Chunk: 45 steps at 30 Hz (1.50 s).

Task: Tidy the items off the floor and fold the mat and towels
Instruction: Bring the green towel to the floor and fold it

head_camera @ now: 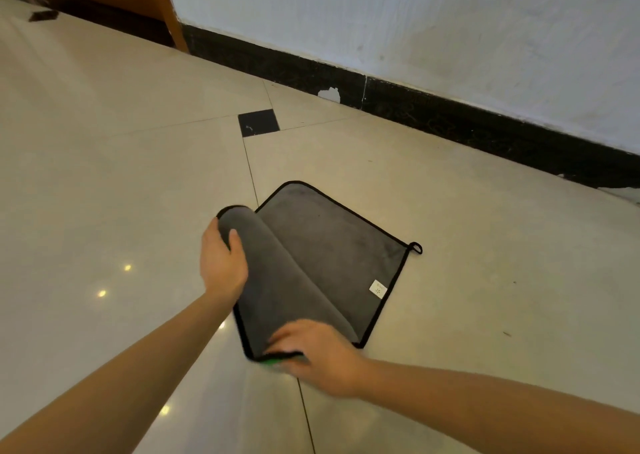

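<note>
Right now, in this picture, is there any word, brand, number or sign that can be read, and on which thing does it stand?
No text can be read.
White label sewn on the grey towel near its right edge: it bears a small greenish mark and perhaps tiny print, too small to read.
Floor, wall and dark skirting: no writing shows.
</note>
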### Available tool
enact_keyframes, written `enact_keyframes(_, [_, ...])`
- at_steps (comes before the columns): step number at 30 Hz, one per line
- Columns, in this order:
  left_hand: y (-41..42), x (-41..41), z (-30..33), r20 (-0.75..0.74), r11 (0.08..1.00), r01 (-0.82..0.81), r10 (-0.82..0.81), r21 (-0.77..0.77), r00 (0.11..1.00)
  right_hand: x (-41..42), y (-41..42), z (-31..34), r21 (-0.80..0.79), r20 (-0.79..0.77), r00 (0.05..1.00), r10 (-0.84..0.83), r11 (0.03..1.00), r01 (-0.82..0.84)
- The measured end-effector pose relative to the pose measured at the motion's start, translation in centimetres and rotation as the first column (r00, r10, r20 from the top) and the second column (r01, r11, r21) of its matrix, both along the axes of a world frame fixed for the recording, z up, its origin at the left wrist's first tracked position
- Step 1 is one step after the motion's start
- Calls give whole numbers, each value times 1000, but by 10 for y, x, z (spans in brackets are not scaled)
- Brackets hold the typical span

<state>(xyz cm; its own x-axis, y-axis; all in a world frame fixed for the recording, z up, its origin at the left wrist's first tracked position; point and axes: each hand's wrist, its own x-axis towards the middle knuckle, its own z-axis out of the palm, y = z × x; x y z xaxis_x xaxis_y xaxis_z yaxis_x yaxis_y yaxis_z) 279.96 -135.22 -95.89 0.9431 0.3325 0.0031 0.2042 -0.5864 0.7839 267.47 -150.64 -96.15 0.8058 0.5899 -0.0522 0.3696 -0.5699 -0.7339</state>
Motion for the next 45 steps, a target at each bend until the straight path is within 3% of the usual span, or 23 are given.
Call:
enact_keyframes(3, [20, -2, 3, 65, 994, 5, -12, 108, 998, -28, 0, 6, 14, -45, 984, 175, 985, -174])
enact_keyframes(6, [35, -1, -3, 32, 967, 93, -103, 236, 994, -33, -7, 17, 51, -177, 923, 342, 940, -339])
enact_keyframes(8, [38, -3, -9, -58, 941, 192, -183, 277, 981, -26, -12, 21, 38, -172, 949, 266, 964, -263])
enact_keyframes(10, [36, -9, -16, -160, 902, 301, -263, 310, 952, -3, -24, 19, -16, -134, 988, 74, 997, -76])
enact_keyframes(12, [32, -16, -20, -226, 866, 358, -293, 349, 929, 32, -44, 12, -170, 20, 998, -65, 983, 67])
enact_keyframes(15, [16, -39, -26, -342, 830, 364, -225, 424, 912, 76, -76, 8, -481, 228, 972, -51, 863, 158])
enact_keyframes(17, [-2, -66, -30, -417, 840, 335, -146, 427, 897, 86, -86, 6, -695, 192, 980, 60, 714, 92])
enact_keyframes(20, [-26, -113, -36, -427, 825, 376, -185, 422, 885, 92, -84, 5, -808, 123, 969, 212, 589, -27])
enact_keyframes(24, [-33, -145, -48, -502, 701, 536, -287, 470, 816, 103, -81, -2, -860, 57, 967, 249, 505, -79])
enact_keyframes(30, [-24, -128, -60, -549, 638, 606, -324, 475, 771, 102, -88, -11, -874, -38, 983, 178, 471, -119])
enact_keyframes(37, [6, -63, -63, -493, 319, 734, -575, 600, 653, 83, -106, -17, -866, 7, 997, -74, 499, 43])
enact_keyframes(41, [10, -32, -50, -577, 187, 729, -497, 658, 648, 60, -98, -16, -889, 54, 991, -121, 445, 103])
enact_keyframes(45, [-1, -21, -41, -608, 256, 729, -417, 635, 676, 27, -84, -14, -882, 40, 990, -137, 461, 99])
